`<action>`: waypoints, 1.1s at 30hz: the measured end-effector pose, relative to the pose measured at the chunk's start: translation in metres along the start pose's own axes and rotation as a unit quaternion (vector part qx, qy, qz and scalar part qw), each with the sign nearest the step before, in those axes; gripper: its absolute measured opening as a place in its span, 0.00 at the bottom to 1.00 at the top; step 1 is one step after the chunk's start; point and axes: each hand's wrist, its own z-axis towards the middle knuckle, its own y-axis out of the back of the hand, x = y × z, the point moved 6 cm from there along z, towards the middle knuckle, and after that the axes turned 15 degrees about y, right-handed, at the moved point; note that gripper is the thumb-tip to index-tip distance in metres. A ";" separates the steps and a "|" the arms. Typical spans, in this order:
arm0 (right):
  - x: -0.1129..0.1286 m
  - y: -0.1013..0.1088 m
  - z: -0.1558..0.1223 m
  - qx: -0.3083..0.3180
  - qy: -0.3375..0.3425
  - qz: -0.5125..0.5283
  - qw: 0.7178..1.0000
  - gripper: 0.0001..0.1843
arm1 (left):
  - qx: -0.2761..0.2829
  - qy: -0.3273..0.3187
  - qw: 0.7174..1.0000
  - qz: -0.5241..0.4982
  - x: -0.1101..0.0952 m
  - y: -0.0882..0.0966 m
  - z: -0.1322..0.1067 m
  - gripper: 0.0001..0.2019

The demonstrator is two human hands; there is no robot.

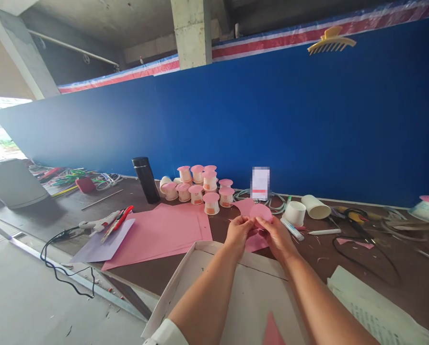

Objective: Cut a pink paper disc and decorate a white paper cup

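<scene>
Between my two hands is a round piece of pink paper (260, 211), pinched at its lower edge. My left hand (240, 234) grips its left side with thumb and fingers together. On its right side, my right hand (278, 235) is closed in the same way. More pink paper (243, 206) shows just behind the disc, and another piece lies below my fingers. Beyond my left hand, several white paper cups (212, 206) topped with pink discs are grouped and partly stacked. A plain white cup (295, 212) stands upside down beyond my right hand, beside a glue tube (292, 229).
Under my forearms is a white cardboard tray (185, 278) with a pink scrap. Pink sheets (164, 230), a glue gun (97, 224) and a red utility knife (118, 222) lie left. A black flask (145, 181) stands behind. A white pen (324, 232) and cables lie right.
</scene>
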 end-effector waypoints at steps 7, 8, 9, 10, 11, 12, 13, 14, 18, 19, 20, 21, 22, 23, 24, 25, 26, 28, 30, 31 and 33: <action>-0.003 0.000 -0.002 -0.003 -0.008 -0.001 1.000 0.21 | 0.019 -0.010 1.000 0.011 0.000 0.001 -0.001 0.21; -0.003 0.000 -0.003 -0.001 -0.009 0.000 1.000 0.21 | 0.022 -0.014 1.000 0.010 0.000 0.001 -0.001 0.22; -0.003 -0.001 -0.003 0.003 -0.010 0.002 1.000 0.20 | 0.027 -0.018 0.999 0.008 0.001 0.001 -0.001 0.22; -0.003 -0.001 -0.003 0.008 -0.010 0.004 1.000 0.20 | 0.032 -0.023 0.999 0.004 0.001 0.001 0.000 0.22; -0.003 -0.002 -0.003 0.014 -0.010 0.007 1.000 0.19 | 0.036 -0.028 0.999 -0.001 0.001 0.001 0.000 0.22; -0.003 -0.003 -0.003 0.020 -0.009 0.011 1.000 0.19 | 0.040 -0.033 0.999 -0.007 0.001 0.001 -0.001 0.22; -0.003 -0.003 -0.004 0.025 -0.006 0.015 1.000 0.19 | 0.043 -0.036 0.998 -0.011 0.000 0.001 -0.001 0.22; -0.002 -0.004 -0.004 0.029 -0.004 0.018 0.999 0.19 | 0.045 -0.038 0.998 -0.014 0.000 0.001 -0.002 0.22; 0.002 -0.006 -0.008 0.039 0.006 0.021 0.999 0.20 | 0.044 -0.039 0.998 -0.025 0.002 0.002 -0.004 0.22; 0.002 -0.006 -0.009 0.041 0.007 0.020 0.999 0.20 | 0.041 -0.041 0.998 -0.028 0.002 0.002 -0.005 0.22; 0.003 -0.006 -0.010 0.044 0.009 0.019 0.999 0.21 | 0.041 -0.042 0.998 -0.029 0.003 0.003 -0.006 0.22; 0.004 -0.006 -0.011 0.046 0.011 0.018 0.999 0.21 | 0.043 -0.044 0.998 -0.030 0.004 0.003 -0.006 0.22; 0.004 -0.006 -0.012 0.047 0.013 0.016 0.999 0.21 | 0.044 -0.045 0.997 -0.033 0.004 0.003 -0.006 0.21; 0.004 -0.006 -0.013 0.047 0.013 0.014 0.999 0.22 | 0.047 -0.046 0.997 -0.037 0.005 0.003 -0.007 0.21; 0.004 -0.006 -0.013 0.049 0.013 0.012 0.999 0.22 | 0.049 -0.045 0.997 -0.040 0.005 0.004 -0.007 0.21; 0.004 -0.006 -0.013 0.050 0.013 0.011 0.999 0.22 | 0.051 -0.044 0.997 -0.043 0.006 0.004 -0.007 0.20; 0.005 -0.006 -0.014 0.053 0.013 0.009 0.998 0.22 | 0.052 -0.043 0.997 -0.044 0.006 0.004 -0.007 0.20; 0.005 -0.007 -0.014 0.060 0.013 0.008 0.998 0.21 | 0.053 -0.043 0.997 -0.043 0.005 0.004 -0.007 0.20; 0.005 -0.007 -0.013 0.064 0.014 0.008 0.998 0.20 | 0.052 -0.043 0.997 -0.040 0.004 0.003 -0.007 0.20; 0.005 -0.006 -0.013 0.064 0.013 0.009 0.998 0.20 | 0.051 -0.043 0.997 -0.039 0.004 0.002 -0.007 0.20; 0.005 -0.006 -0.012 0.063 0.009 0.010 0.998 0.21 | 0.043 -0.043 0.997 -0.044 0.003 0.002 -0.007 0.20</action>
